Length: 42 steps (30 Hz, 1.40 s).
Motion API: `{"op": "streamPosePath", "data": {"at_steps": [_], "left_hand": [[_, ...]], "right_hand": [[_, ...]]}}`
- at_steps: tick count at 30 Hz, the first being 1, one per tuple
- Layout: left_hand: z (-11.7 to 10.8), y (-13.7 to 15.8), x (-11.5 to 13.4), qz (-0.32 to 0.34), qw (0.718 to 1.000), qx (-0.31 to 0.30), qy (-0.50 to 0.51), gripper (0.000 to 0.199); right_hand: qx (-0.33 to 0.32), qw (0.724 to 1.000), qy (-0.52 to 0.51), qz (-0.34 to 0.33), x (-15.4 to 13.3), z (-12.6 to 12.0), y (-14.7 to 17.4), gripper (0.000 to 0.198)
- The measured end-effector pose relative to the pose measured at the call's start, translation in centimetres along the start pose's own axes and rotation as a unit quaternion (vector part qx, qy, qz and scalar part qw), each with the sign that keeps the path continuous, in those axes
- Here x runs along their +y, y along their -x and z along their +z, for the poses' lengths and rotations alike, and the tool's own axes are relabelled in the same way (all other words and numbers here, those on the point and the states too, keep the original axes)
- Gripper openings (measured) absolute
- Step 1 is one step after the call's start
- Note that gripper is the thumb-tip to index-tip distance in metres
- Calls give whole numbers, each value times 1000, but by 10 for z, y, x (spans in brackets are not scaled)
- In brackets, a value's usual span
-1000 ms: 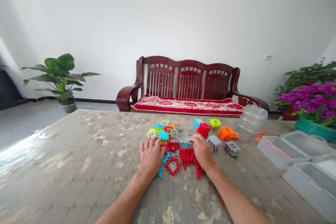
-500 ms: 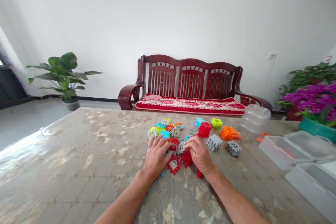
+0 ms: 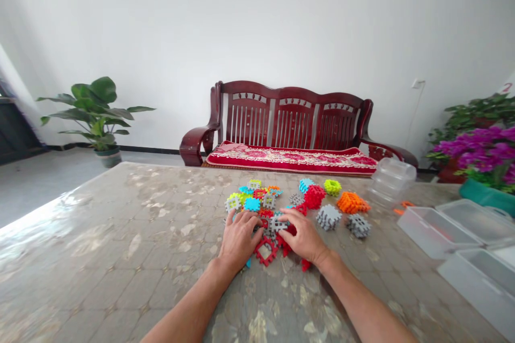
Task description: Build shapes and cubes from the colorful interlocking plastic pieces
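Note:
Over the left side of a loose pile of toothed plastic building tiles rests my left hand (image 3: 238,236), open, its fingers bent over the pieces and nothing plainly gripped. A light blue tile (image 3: 252,204) lies just beyond its fingertips. My right hand (image 3: 304,237) reaches in from the other side with thumb and fingers apart, its fingertips at a grey window-shaped tile (image 3: 277,223). Between the hands, nearer to me, lies a red tile frame (image 3: 266,251) with a large opening. Red tiles (image 3: 286,246) are partly hidden beneath my right hand.
Sorted stacks stand right of the pile: red (image 3: 314,196), grey (image 3: 329,217), orange (image 3: 352,202) and a yellow-green one (image 3: 332,187). Clear plastic boxes (image 3: 438,231) sit at the table's right. A wooden bench (image 3: 273,118) stands behind the patterned table (image 3: 132,246).
My right hand's fingers have spread from a closed pinch and shifted slightly left over the grey tile. My left hand has stayed nearly in place, its fingers drawn slightly back from the light blue tile.

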<state>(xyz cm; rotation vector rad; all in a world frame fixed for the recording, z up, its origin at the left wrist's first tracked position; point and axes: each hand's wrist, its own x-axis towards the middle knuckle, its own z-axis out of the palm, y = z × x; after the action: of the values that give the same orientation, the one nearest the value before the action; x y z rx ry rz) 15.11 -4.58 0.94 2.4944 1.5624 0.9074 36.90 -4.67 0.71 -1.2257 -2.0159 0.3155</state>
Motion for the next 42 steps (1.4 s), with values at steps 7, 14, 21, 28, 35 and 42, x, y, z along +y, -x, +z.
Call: {"op": "streamPosePath", "data": {"at_steps": [7,14,21,28,35,42], "left_hand": [[-1,-1,0,-2,1000,-2,-14,17],[-2,-1,3,-7,1000,-10,6,13],[-3,-2,2,-41,999,7,28,14],[2,-1,-4,-66,997,32,10,19],[5,-1,-10,-101,993,56,-37,27],[7,-3,-11,-97,993,47,-43,28]], "right_hand": [[18,1000,13,-20,-1,-4,-3,39],[5,993,72,-97,-5,-17,-5,49],[91,994,44,-36,6,-22,-7,57],[165,985,33,28,-2,-34,-10,52],[259,957,63,115,33,-72,0,57],[337,878,179,288,79,-121,47,65]]}}
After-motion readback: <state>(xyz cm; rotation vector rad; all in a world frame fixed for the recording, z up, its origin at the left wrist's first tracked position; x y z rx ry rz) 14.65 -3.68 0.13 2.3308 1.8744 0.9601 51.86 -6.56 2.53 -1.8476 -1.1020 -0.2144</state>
